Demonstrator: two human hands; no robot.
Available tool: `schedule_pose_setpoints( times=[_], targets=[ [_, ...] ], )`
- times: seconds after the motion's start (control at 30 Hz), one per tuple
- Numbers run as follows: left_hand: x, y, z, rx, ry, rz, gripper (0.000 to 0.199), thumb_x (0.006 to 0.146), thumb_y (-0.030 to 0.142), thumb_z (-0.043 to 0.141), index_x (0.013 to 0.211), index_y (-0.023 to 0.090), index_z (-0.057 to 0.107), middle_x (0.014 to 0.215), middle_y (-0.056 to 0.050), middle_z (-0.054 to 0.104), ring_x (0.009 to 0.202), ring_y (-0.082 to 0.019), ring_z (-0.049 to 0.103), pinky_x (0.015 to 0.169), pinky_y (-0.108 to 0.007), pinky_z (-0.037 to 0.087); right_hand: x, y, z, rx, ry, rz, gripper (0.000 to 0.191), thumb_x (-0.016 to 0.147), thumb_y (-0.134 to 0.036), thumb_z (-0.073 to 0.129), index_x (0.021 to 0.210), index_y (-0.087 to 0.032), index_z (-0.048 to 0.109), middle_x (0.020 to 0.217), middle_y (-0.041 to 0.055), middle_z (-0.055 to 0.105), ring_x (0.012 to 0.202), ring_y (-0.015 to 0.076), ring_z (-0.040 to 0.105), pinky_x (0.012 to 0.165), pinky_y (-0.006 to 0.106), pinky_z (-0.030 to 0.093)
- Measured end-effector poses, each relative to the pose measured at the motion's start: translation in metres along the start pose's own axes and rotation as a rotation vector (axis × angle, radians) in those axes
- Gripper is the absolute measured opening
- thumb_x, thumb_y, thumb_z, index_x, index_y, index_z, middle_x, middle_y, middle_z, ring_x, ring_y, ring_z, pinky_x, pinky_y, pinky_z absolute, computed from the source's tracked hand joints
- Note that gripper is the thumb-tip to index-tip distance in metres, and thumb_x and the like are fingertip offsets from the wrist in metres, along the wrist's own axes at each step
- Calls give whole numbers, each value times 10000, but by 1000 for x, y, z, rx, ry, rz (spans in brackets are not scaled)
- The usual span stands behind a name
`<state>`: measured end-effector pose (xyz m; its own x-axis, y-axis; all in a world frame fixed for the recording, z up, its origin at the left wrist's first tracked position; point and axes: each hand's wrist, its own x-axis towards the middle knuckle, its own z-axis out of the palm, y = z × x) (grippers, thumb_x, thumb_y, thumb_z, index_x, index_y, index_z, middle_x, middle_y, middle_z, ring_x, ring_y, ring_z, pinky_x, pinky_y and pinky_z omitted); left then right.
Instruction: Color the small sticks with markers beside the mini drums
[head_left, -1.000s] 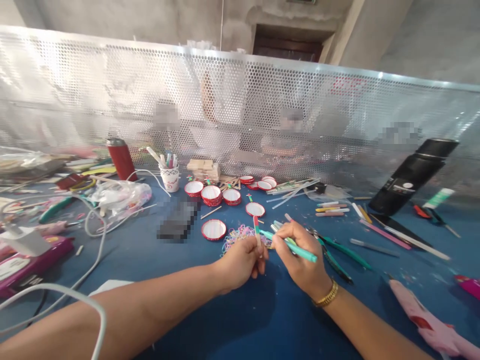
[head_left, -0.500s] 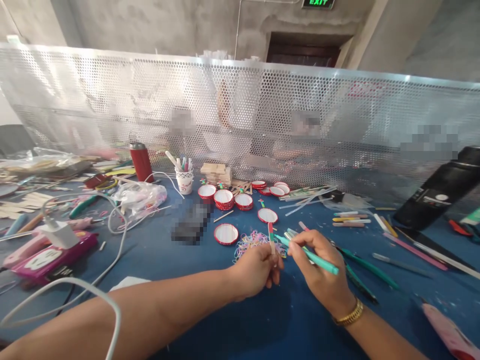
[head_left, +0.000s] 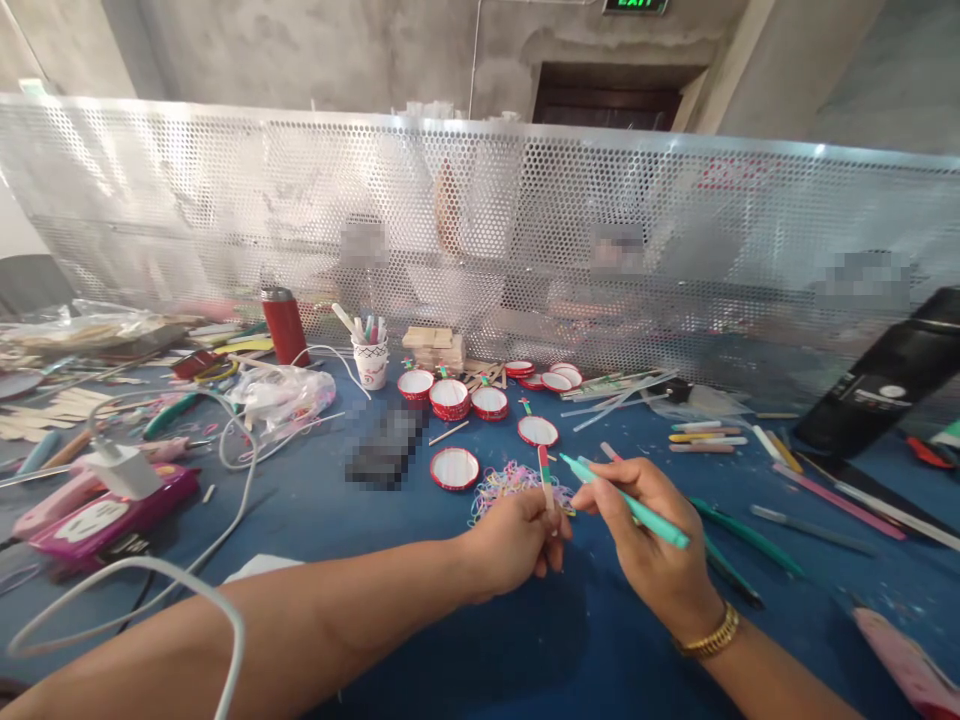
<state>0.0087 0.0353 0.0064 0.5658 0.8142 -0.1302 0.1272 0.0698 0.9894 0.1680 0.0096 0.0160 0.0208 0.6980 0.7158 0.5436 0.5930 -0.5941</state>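
Between the thumb and fingers of my left hand a small wooden craft stick stands upright, its top coloured red with some green below. My right hand holds a turquoise marker pen like a writing tool, its tip pointing at the stick and a little apart from it. Just behind my left hand lies a heap of thin coloured rubber bands. Beyond the heap are a red-rimmed white round dish and another such dish with a small coloured stick at its edge.
Stacked red-rimmed dishes, a paper cup of pens and a red bottle stand toward the perforated metal screen. Green pliers and a black bottle lie right. A white cable loops at left.
My right hand has drawn slightly to the right, taking the marker's tip away from the stick. My left hand stays almost where it was.
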Motion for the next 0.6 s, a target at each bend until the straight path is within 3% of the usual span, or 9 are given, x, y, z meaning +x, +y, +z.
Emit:
schedule_pose_setpoints(
  times=[0.13,0.3,0.4,0.6],
  targets=[
    [0,1,0,6,-3,4,200,896,259,347,779,181,489,507,44,495,387,-68,395,446,-208,291,4,-3,-3,-84,-31,-60,159,916,-282,498,834,-216,617,688,-9,615,615,128,575,703,287,485],
    [0,-1,0,5,-9,15,207,897,277,355,776,178,491,508,45,497,386,-64,396,445,-204,290,7,-2,0,-28,-79,-137,133,909,-255,511,887,-227,639,807,12,645,747,153,608,737,291,484],
    [1,-2,-1,-10,-9,16,213,897,303,368,776,178,490,505,47,494,386,-63,395,449,-204,291,6,0,2,-33,-91,-99,107,875,-268,564,943,-226,634,870,24,661,804,171,621,738,293,487],
    [-1,3,1,-15,-10,10,203,890,283,372,763,178,491,501,43,493,391,-68,394,450,-208,289,5,-2,0,22,-75,27,96,877,-276,520,847,-200,572,702,-1,597,631,139,577,601,263,468]
  ],
)
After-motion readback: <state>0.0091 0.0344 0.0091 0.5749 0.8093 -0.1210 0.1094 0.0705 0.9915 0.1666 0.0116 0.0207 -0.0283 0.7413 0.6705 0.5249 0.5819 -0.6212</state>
